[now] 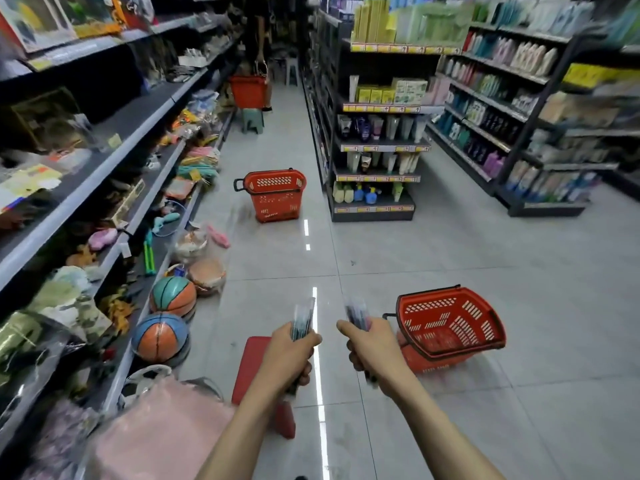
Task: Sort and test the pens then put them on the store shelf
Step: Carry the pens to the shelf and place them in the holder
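Both my hands are raised in front of me over the aisle floor, each gripping a bundle of pens. My left hand (pixel 289 351) holds a bunch of dark pens (pixel 303 318) that stick up from the fist. My right hand (pixel 372 348) grips a second bunch of pens (pixel 356 313), blurred by motion, with their lower ends poking out below the fist. A red shopping basket (pixel 450 327) sits tilted on the floor just right of my right hand.
Toy shelves (pixel 114 157) run along the left, with basketballs (pixel 161 337) at the bottom. A red stool (pixel 249 365) stands below my left hand. Another red basket (pixel 273 195) sits mid-aisle. A person with a basket (pixel 249 91) stands far down. Toiletry shelves (pixel 381 147) stand on the right.
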A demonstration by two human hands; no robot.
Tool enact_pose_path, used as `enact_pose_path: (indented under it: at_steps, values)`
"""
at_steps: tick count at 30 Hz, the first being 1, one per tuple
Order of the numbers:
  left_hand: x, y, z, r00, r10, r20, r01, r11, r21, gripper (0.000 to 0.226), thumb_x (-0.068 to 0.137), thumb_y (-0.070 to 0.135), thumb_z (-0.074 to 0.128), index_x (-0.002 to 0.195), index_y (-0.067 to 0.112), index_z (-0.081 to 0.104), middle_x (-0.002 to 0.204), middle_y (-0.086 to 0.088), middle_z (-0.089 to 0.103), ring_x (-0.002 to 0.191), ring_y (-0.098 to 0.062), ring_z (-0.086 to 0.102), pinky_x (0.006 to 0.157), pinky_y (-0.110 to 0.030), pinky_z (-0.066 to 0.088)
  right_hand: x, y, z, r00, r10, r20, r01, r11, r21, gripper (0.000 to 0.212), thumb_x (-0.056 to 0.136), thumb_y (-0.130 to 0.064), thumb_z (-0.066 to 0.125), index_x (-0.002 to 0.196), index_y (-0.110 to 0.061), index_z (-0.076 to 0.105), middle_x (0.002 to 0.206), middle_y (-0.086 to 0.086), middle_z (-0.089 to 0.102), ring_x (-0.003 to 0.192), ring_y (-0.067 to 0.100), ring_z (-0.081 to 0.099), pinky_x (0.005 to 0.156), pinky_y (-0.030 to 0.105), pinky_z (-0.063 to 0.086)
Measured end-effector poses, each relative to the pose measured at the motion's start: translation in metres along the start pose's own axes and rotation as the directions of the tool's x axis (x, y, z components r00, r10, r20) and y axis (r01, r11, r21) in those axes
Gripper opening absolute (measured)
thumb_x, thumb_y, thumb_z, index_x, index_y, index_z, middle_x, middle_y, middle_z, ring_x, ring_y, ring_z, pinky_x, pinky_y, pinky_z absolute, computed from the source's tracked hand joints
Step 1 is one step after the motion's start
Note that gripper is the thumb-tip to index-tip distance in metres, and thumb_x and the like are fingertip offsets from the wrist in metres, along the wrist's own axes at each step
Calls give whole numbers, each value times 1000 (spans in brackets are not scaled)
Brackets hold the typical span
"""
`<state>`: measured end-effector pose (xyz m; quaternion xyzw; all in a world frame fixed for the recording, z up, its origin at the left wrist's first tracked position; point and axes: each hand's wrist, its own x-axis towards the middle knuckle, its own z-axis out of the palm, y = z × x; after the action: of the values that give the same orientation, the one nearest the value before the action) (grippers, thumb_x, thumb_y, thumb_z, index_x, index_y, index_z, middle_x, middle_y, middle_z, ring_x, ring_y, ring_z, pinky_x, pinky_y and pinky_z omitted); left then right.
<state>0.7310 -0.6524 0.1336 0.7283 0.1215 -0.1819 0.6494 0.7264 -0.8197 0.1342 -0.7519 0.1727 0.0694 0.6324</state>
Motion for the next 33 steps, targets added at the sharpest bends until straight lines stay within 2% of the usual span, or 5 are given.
enact_pose_path:
  at_steps: [10, 16, 20, 26, 33]
  values:
    - [173, 57, 2, 998, -58, 8, 58, 998, -15, 12, 89, 18, 64, 84, 16, 53, 69, -7, 47, 47, -21, 39, 47, -27, 32, 164, -35, -2, 997, 77, -32, -76, 997, 11, 27, 84, -28, 67, 75, -19, 44, 60, 3, 41, 53, 20, 38, 52, 33, 32]
    - [288, 83, 27, 994, -104, -36, 103, 994, -23, 14, 90, 18, 65, 84, 17, 52, 68, -7, 46, 49, -21, 40, 47, -27, 34, 288, -47, -21, 991, 128, 32, -128, 992, -13, 27, 87, -26, 69, 76, -18, 46, 59, 2, 45, 51, 20, 41, 51, 33, 35]
    - [362, 118, 54, 986, -131, -101, 126, 990, -58, 15, 92, 14, 64, 84, 16, 51, 68, -8, 45, 49, -20, 38, 45, -28, 34, 378, -80, -36, 991, 88, 100, -79, 993, -86, 29, 85, -24, 66, 74, -17, 41, 62, 5, 40, 52, 20, 37, 51, 34, 32]
    - [450, 186, 72, 972, -132, -194, 105, 984, -146, 15, 92, 13, 63, 84, 16, 51, 67, -7, 44, 47, -19, 38, 44, -26, 33, 492, -141, -51, 974, 33, 223, -1, 990, -144, 32, 83, -20, 64, 73, -19, 34, 66, 7, 34, 54, 21, 32, 45, 23, 24]
    - [550, 231, 44, 943, -151, -296, 86, 971, -222, 14, 94, 14, 62, 87, 15, 50, 65, -5, 41, 48, -19, 36, 44, -26, 32, 612, -190, -15, 945, 14, 326, 66, 970, -233, 36, 82, -24, 66, 65, -23, 35, 55, -1, 37, 50, 19, 33, 50, 29, 29]
